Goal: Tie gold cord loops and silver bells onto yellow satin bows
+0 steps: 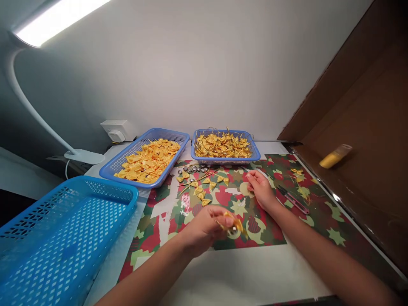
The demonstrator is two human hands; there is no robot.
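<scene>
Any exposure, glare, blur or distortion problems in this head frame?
Head view: the lamp is blown out to white, top left. Head view: pale glare on the patterned sheet. Head view: the yellow bow in the left hand is blurred; the cardboard wall leans from lens distortion.

The yellow bow (236, 222) is small and shiny and made of folded ribbon. The left hand (204, 227) pinches it, and it sticks out at the hand's 3 o'clock side. A little silver bit (232, 232) sits right under the bow and touches it; it is too blurry to tell what it is. Both are held over the 6 o'clock edge of the red and green paper (318, 221).
</scene>
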